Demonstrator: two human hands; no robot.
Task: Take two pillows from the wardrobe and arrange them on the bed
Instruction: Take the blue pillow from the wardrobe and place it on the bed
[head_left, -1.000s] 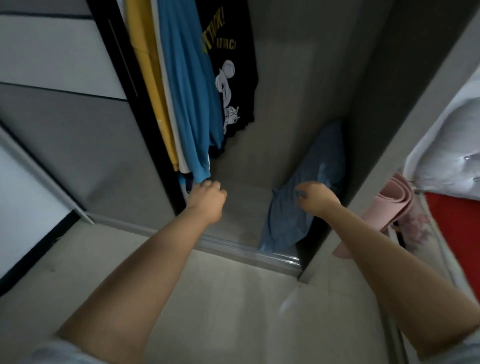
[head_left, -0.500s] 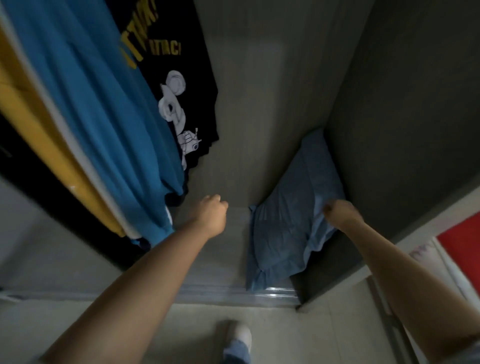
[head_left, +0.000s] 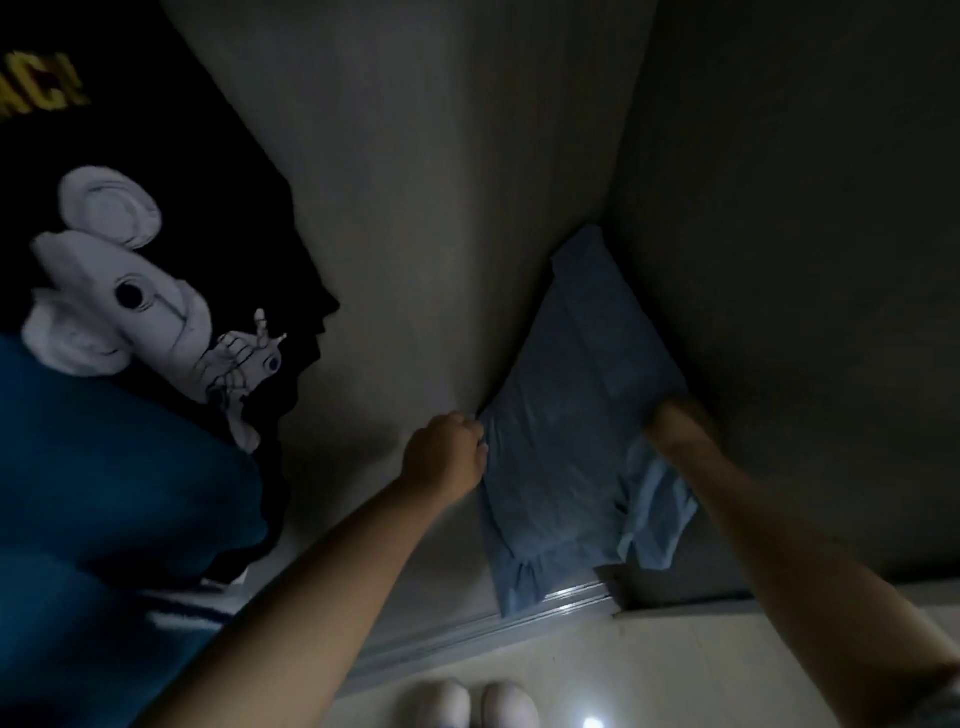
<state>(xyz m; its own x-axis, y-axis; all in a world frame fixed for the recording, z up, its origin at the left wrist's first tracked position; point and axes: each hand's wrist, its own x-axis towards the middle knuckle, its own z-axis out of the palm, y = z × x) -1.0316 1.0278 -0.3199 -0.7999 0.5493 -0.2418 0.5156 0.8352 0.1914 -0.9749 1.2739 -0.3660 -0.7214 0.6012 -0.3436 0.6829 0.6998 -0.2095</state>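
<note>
The blue pillow (head_left: 566, 441) leans in the wardrobe's (head_left: 779, 260) right corner, its bottom edge at the door track (head_left: 519, 618). My left hand (head_left: 444, 457) grips its left edge in a fist. My right hand (head_left: 675, 421) presses its right side; I cannot tell how its fingers sit.
</note>
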